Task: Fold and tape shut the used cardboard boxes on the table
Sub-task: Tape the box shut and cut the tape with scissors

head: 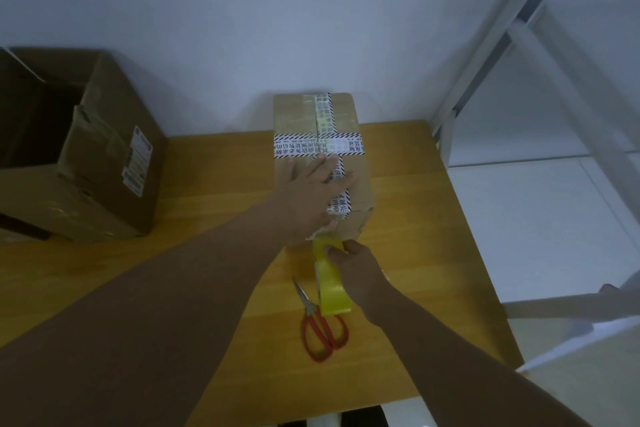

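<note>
A small closed cardboard box (360, 184) stands at the back middle of the wooden table (214, 191), crossed by old white printed tape. My left hand (311, 191) lies flat on its top with straight fingers, pressing the flaps down along the seam. My right hand (356, 274) grips a yellow tape roll (330, 288) just below the box's near face. A strip of tape runs from the roll up to the box's near top edge. A large brown cardboard box (86, 156) stands open at the far left, its flaps up.
Red-handled scissors (322, 329) lie on the table just left of the tape roll. A white metal frame (491, 62) rises at the table's right edge, over a pale tiled floor. A wall stands right behind the boxes.
</note>
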